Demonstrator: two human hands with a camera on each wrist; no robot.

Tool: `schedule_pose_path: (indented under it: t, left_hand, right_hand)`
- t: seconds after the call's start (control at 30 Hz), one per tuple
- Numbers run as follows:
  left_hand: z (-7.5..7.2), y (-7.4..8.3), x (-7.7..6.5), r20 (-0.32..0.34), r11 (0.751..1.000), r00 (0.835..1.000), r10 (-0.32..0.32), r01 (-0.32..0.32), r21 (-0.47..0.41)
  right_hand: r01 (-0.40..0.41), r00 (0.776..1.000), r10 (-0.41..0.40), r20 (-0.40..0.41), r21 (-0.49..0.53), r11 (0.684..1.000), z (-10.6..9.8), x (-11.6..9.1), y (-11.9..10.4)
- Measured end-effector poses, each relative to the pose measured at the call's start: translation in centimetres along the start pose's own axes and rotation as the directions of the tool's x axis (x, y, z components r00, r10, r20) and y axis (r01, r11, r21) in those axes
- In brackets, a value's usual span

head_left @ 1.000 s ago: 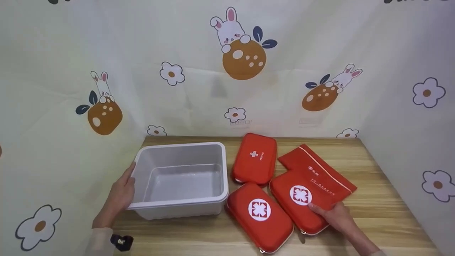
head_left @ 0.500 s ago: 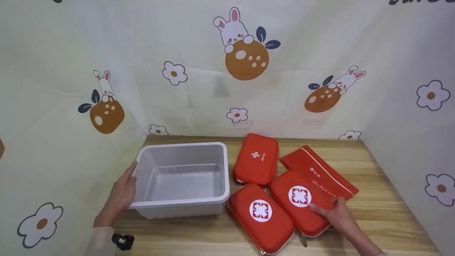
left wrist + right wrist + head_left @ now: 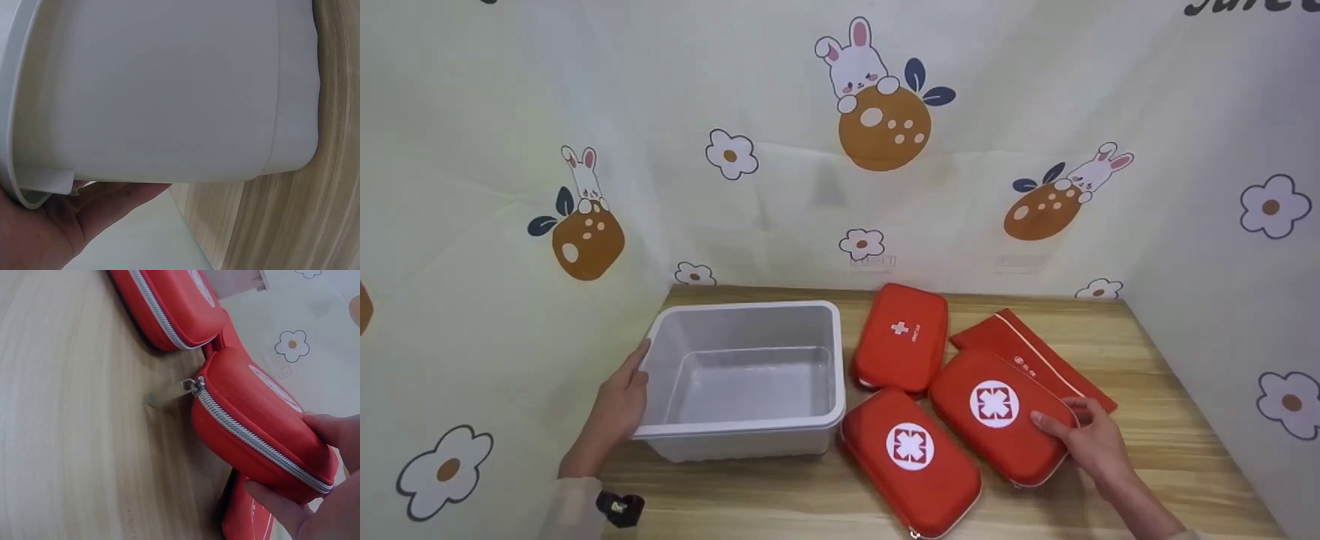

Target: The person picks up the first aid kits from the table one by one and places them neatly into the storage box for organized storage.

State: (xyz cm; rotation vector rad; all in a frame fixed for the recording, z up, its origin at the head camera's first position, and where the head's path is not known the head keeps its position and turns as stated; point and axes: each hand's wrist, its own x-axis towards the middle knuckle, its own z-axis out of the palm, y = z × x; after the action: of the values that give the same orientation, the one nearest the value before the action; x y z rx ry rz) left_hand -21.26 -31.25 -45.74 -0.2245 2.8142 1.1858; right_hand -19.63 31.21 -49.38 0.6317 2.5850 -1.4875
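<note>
At the left, my left hand (image 3: 619,405) grips the rim of a light grey plastic tub (image 3: 739,442); in the left wrist view its fingers lie under the lip, against the outer wall. Inside, the tub holds nothing. My right hand (image 3: 1099,442) pinches the corner of a red zippered first-aid case (image 3: 960,375) with a white cross emblem, thumb on top and fingers beneath. The right wrist view shows this case (image 3: 259,422) tilted, its held end lifted off the table, its zipper pull dangling. Partly under it lies a flat red pouch (image 3: 1035,352).
A matching red case (image 3: 885,420) lies between the tub and the held case. Behind it is another red case (image 3: 904,307) with a small grey cross. The wooden table (image 3: 1155,465) is bounded by a printed cloth backdrop (image 3: 780,210) at the back and sides.
My right hand has shifted its hold to the case's right end and raised it slightly, away from the neighbouring case. The left hand and tub have stayed in place.
</note>
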Motion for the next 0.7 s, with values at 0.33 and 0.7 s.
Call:
schedule_pose_path:
  t: [0.33, 0.7]
  left_hand:
    - [0.0, 0.1, 0.1, 0.013, 1.0, 1.0, -0.02, 0.02, -0.021]
    - [-0.1, 0.4, 0.1, 0.019, 1.0, 1.0, -0.019, 0.019, -0.013]
  right_hand:
    - [-0.029, 0.998, 0.021, 0.055, 0.148, 0.989, -0.6, -0.1, -2.4]
    - [-0.027, 0.991, 0.0, 0.136, 0.194, 0.981, 0.8, -0.5, -5.7]
